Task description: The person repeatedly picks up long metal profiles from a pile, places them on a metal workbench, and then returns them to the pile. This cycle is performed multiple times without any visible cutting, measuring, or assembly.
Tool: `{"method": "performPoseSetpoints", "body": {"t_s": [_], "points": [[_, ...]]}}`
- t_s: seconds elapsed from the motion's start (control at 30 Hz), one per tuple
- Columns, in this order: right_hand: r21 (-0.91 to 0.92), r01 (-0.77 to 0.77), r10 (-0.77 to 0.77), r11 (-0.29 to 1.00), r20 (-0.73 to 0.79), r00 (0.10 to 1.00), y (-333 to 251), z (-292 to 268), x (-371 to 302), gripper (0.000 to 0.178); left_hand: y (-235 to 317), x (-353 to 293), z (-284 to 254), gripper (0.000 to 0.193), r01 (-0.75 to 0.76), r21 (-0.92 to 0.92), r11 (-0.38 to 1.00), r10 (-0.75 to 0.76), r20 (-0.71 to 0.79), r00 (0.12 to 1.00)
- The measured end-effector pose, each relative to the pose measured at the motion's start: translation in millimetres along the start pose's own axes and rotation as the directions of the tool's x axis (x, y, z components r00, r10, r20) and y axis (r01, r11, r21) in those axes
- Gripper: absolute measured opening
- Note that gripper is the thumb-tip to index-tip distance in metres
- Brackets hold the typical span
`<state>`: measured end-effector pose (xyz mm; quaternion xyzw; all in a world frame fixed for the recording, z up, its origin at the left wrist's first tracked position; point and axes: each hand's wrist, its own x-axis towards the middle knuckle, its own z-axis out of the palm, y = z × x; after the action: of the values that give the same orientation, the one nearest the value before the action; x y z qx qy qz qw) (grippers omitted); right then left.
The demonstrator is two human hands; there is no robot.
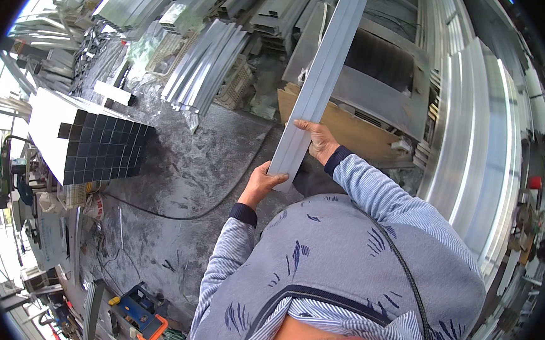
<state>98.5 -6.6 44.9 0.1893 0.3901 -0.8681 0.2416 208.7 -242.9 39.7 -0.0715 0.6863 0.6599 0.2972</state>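
Note:
A long light-grey metal profile [319, 85] slants up and away from my body, its near end close to my waist. My left hand [261, 184] is closed around its lower left edge near that end, thumb lying across the top face. Higher up, my right hand [317, 140] grips the opposite edge, with its thumb over the face. The fingers beneath the profile are hidden on both hands. Past the profile's right side lies a machine or bench with a flat grey plate [385, 92] and a brown board [351, 128] along its front.
A stack of square dark-ended tubes [103, 145] stands to the left. Pale profiles [205, 64] lie over crates ahead. Long metal lengths [476, 146] run along the right. A black cable [174, 216] crosses the dusty floor [180, 138]; a blue toolbox with an orange handle [138, 312] sits lower left.

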Motion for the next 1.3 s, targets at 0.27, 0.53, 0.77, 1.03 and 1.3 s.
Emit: {"method": "performPoseSetpoints", "body": {"t_s": [0.27,0.53,0.77,1.03,1.3], "points": [[0.018,-0.037,0.039,0.999,-0.111,0.993,11.9,-58.6,-43.4,0.046,-20.0,-19.6,60.6,0.066,0.247,0.019,0.969,-0.247,0.148,0.958],[0.087,-0.034,0.045,0.996,-0.118,0.992,-10.5,-118.2,-11.3,0.046,-13.2,28.4,96.5,0.057,0.308,-0.073,0.949,-0.295,0.151,0.944],[-0.755,0.323,-0.647,0.57,-0.17,0.744,-100.8,-149.2,33.3,0.091,40.7,116.3,139.6,0.049,0.263,-0.106,0.959,-0.248,0.138,0.959],[-0.971,-0.004,-0.825,-0.239,0.2,0.528,-225.1,-131.6,112.6,0.092,121.3,224.5,169.3,0.035,0.285,-0.088,0.954,-0.272,0.131,0.953],[-0.967,-0.077,-0.826,-0.242,0.164,0.54,-281.9,-147.8,180.9,0.085,164.7,291.4,180.3,0.037,0.246,-0.024,0.969,-0.243,0.074,0.967]]}}
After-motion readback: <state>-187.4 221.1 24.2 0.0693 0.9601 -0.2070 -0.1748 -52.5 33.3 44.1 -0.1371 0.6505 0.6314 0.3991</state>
